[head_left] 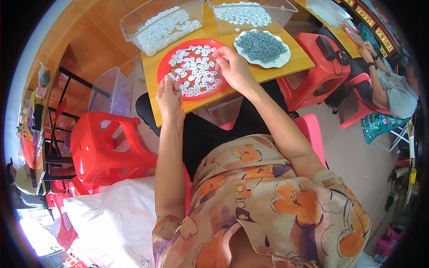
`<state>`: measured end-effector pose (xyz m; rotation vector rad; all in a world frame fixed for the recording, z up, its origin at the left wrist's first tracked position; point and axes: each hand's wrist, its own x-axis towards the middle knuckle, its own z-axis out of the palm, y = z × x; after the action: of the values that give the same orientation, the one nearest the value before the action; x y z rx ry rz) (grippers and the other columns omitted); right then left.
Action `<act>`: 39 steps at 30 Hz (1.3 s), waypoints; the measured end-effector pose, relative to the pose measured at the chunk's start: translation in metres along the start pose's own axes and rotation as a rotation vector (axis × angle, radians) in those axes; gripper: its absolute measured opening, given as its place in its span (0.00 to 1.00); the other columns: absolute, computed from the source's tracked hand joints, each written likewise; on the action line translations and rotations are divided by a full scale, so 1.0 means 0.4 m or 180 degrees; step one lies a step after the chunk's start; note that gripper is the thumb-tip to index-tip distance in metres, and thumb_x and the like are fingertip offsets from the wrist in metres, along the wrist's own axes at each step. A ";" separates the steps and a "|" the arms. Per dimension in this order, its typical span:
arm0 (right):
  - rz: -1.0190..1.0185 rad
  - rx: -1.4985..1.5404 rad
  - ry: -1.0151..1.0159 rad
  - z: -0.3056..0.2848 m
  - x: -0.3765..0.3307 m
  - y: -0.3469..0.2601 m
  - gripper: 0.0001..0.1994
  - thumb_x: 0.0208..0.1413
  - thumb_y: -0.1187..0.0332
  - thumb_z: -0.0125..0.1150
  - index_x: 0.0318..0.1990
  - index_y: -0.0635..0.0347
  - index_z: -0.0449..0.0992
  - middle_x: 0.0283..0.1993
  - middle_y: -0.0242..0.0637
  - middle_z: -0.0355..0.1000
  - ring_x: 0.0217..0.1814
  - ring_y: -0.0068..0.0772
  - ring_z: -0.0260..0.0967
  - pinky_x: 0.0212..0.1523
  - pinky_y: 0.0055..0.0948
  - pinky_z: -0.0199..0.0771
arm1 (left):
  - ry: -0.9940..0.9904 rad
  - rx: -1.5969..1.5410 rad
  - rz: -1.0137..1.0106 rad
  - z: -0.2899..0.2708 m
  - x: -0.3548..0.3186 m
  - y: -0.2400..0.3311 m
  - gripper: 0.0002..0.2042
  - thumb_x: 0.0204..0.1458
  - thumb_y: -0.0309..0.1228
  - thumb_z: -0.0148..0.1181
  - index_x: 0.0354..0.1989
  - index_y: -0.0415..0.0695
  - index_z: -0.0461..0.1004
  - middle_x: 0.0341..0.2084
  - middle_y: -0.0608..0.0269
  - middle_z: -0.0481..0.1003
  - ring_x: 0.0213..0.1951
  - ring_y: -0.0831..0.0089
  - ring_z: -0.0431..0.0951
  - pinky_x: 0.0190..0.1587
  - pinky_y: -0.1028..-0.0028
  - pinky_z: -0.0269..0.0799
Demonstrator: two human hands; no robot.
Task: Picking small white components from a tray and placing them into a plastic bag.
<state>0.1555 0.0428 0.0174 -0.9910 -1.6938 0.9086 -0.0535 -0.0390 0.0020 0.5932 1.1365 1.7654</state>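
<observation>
A round red tray [161, 67] lies on the table, scattered with small white oval pieces [196, 67] that each show two dark holes. My left hand [169, 99] is at the tray's near left rim, thumb and forefinger closed on one white oval piece [171, 77]. Over the tray's right side is my right hand [234, 71], its thumb and fingertips pinched together; whatever sits between them is too small to make out. Just right of that hand stands a white scalloped plate [280, 60] heaped with small grey screw-like pieces [261, 46].
Two clear plastic bins [129, 33] [280, 18] of white pieces stand along the far side of the wooden table [297, 62]. Red stools [100, 143] [308, 85] flank me left and right. At far right another person [389, 85] sits working at a table.
</observation>
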 end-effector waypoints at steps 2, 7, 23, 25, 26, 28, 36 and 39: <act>-0.0131 -0.0137 0.0085 0.003 -0.004 0.014 0.08 0.69 0.74 0.57 0.51 0.65 0.80 0.42 0.41 0.85 0.41 0.32 0.84 0.43 0.32 0.82 | -0.0028 -0.0107 0.0110 -0.012 0.009 0.006 0.11 0.74 0.38 0.55 0.41 0.46 0.74 0.22 0.74 0.69 0.17 0.87 0.56 0.19 0.80 0.45; -0.0609 -0.0505 -0.0026 0.027 -0.007 0.031 0.07 0.69 0.74 0.59 0.50 0.65 0.80 0.43 0.43 0.85 0.41 0.34 0.85 0.43 0.33 0.82 | -0.0070 -0.1042 0.0120 -0.070 0.041 0.036 0.11 0.75 0.38 0.51 0.47 0.42 0.74 0.21 0.74 0.62 0.17 0.82 0.52 0.20 0.77 0.46; -0.1202 -0.1802 -0.0660 0.257 0.053 -0.008 0.06 0.56 0.76 0.66 0.39 0.61 0.86 0.41 0.48 0.82 0.45 0.54 0.82 0.45 0.51 0.81 | -0.0897 -0.2420 -0.0043 -0.134 0.074 0.036 0.08 0.73 0.33 0.50 0.45 0.43 0.74 0.26 0.69 0.66 0.24 0.78 0.61 0.29 0.75 0.58; -0.1266 -0.1533 -0.0460 0.255 0.046 -0.032 0.06 0.57 0.77 0.66 0.40 0.61 0.86 0.41 0.47 0.82 0.44 0.52 0.82 0.45 0.49 0.81 | -0.1345 -0.2533 0.0005 -0.142 0.073 0.029 0.08 0.74 0.32 0.50 0.45 0.43 0.74 0.28 0.67 0.69 0.27 0.76 0.66 0.33 0.75 0.64; -0.1286 -0.1287 -0.0209 0.240 0.042 -0.032 0.06 0.57 0.77 0.66 0.40 0.61 0.86 0.40 0.47 0.82 0.43 0.50 0.83 0.44 0.47 0.82 | -0.0874 -0.2459 -0.0110 -0.095 0.057 0.034 0.08 0.74 0.33 0.51 0.46 0.43 0.74 0.34 0.65 0.73 0.35 0.73 0.71 0.41 0.72 0.70; -0.1204 -0.0859 -0.0173 0.210 0.028 -0.024 0.05 0.58 0.76 0.66 0.40 0.61 0.86 0.39 0.47 0.82 0.43 0.50 0.82 0.45 0.46 0.81 | -0.0393 -0.2372 -0.0205 -0.060 0.038 0.042 0.09 0.74 0.35 0.51 0.46 0.44 0.74 0.39 0.63 0.76 0.42 0.70 0.76 0.49 0.69 0.76; -0.0081 -0.0296 -0.0302 -0.021 -0.025 -0.037 0.10 0.65 0.70 0.70 0.49 0.65 0.87 0.47 0.38 0.86 0.41 0.21 0.82 0.44 0.24 0.80 | -0.0722 -0.2575 -0.0595 -0.020 0.012 0.032 0.10 0.75 0.34 0.50 0.49 0.42 0.75 0.54 0.56 0.78 0.64 0.58 0.73 0.75 0.56 0.64; -0.0425 0.0314 -0.0530 0.005 -0.050 -0.081 0.11 0.65 0.69 0.71 0.51 0.66 0.85 0.44 0.32 0.84 0.38 0.16 0.78 0.40 0.20 0.78 | -0.0916 -0.2375 -0.0763 0.036 -0.035 0.010 0.10 0.75 0.34 0.49 0.50 0.42 0.75 0.56 0.56 0.77 0.64 0.59 0.73 0.75 0.56 0.64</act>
<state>0.1514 0.0117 0.0387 -0.7445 -1.8121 0.9982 -0.0377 -0.0458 0.0132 0.2260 0.2851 1.6672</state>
